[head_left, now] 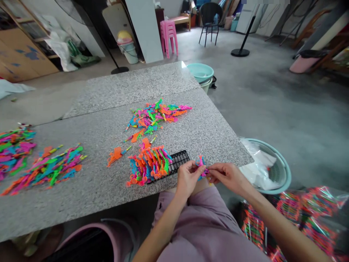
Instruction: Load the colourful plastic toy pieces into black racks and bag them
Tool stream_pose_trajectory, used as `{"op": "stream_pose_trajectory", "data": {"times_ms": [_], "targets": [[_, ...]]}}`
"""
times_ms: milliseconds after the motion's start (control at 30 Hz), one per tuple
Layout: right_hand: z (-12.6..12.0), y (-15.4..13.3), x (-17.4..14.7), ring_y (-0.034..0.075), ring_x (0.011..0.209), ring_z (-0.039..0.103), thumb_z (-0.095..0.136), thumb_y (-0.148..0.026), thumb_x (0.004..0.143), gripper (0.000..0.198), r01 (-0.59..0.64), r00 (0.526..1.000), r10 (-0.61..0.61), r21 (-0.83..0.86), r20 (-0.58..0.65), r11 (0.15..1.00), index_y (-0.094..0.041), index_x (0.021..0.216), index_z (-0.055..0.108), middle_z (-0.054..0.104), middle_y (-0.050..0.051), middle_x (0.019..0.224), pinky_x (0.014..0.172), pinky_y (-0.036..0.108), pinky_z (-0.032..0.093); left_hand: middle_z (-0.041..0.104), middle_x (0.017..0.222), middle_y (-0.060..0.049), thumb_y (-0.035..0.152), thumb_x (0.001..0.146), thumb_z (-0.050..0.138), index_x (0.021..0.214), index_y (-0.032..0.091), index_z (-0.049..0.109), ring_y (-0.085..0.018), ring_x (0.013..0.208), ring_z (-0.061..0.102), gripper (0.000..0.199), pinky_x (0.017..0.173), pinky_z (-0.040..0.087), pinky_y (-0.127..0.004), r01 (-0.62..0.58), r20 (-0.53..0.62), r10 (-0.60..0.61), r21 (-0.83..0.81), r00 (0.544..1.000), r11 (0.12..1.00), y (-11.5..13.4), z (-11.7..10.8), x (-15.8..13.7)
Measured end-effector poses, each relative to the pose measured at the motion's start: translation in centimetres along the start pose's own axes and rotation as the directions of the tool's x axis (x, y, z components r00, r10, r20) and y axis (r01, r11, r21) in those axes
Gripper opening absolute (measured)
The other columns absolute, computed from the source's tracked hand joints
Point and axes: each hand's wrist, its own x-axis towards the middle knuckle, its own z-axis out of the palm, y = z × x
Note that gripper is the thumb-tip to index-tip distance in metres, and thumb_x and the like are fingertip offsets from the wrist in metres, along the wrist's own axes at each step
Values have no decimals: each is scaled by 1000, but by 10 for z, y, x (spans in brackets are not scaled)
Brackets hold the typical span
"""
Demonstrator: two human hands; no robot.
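- Grey speckled granite forms the desk (218,134); its near edge runs just beyond the person's lap, meeting the right edge at a corner close to the right hand (227,175).
- Nearest, below the desk at left, a pink bucket (109,233) holds something dark; at lower right, clear bags (290,205) of bright plastic pieces lie on the floor.
- Over the lap, by the near edge, the left hand (187,177) pinches a pink and blue plastic piece (201,161) between thumb and fingers. Its long axis looks roughly up and down in view, one end showing above the fingertips; the lower end is partly covered.
- The right hand's fingers are bunched nearly together at the piece's right side; whether they have hold of it, I cannot tell.
- Just left of the hands, a black grid tray (180,159) lies with its long axis left to right. A row of plastic pieces (149,165) leans side by side on its left part, lengths running across it, orange discs toward the person.
- Off the right corner, a turquoise basin (286,174) contains white plastic bags.
- Farther in, loose piles sit at left (54,167) and centre (156,118), granite between them.
- Past the far right edge stands a light blue basin (200,72); wide concrete floor (261,94) stretches toward stacked pink stools (169,34) and a black chair (211,20).
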Motion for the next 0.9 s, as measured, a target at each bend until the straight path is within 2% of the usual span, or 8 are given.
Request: {"op": "stream_pose_trajectory", "data": {"times_ms": [100,200,333,433,500,567,733,900], "targets": [[2,8,2,15,56,61,68,-42,78,37,19,980,-54,-176,-194,984,-18,106,67,71,4,79,55,27,50,56,67,1,37,88,57,78,16,56,-12,62,53,23,59,40,-22,-23,-69,32,123,997,992,-1,-1,-2],[7,15,5,13,59,56,70,-36,76,24,124,981,-169,-359,-98,925,-18,92,70,68,3,79,56,25,45,59,73,0,28,91,53,91,16,56,-14,66,56,13,63,42,-25,-45,-69,63,226,996,973,5,1,-7],[11,15,7,12,53,54,61,-37,85,20,112,993,-115,-247,3,962,-18,78,61,57,-2,61,50,23,41,67,100,-7,25,91,57,122,18,52,-20,93,63,32,84,49,-33,-158,17,163,364,987,918,37,-21,-14],[15,14,16,12,53,56,60,-37,86,20,109,994,-104,-149,35,983,-18,85,57,58,-3,64,51,23,45,58,134,-10,32,90,62,140,25,43,-30,134,42,53,112,29,-52,-366,170,354,697,920,616,66,-63,-16],[25,16,28,12,55,59,61,-35,85,18,138,990,-136,-98,35,985,-18,89,55,61,-2,69,53,23,48,54,142,-5,32,92,59,136,32,50,-34,143,28,45,116,7,-65,-427,292,364,822,884,378,75,-93,-15],[41,20,43,13,58,61,64,-32,81,20,190,981,-189,-35,37,981,-19,91,54,64,0,77,54,24,50,54,142,-4,34,92,58,130,31,57,-35,144,26,38,115,-1,-68,-450,373,300,856,878,254,73,-116,-12],[91,24,74,13,60,60,65,-28,78,17,264,963,-266,-55,-44,963,-19,90,56,65,0,71,54,22,46,51,143,-7,41,92,53,120,23,63,-37,145,23,34,117,6,-67,-468,432,199,862,880,195,58,-131,-8],[115,16,81,15,57,59,61,-25,79,8,200,969,-244,-427,-49,882,-18,78,58,62,1,62,55,23,38,55,136,-9,26,89,52,102,21,65,-37,145,23,19,116,11,-67,-452,407,233,872,883,189,57,-125,-10]]}}
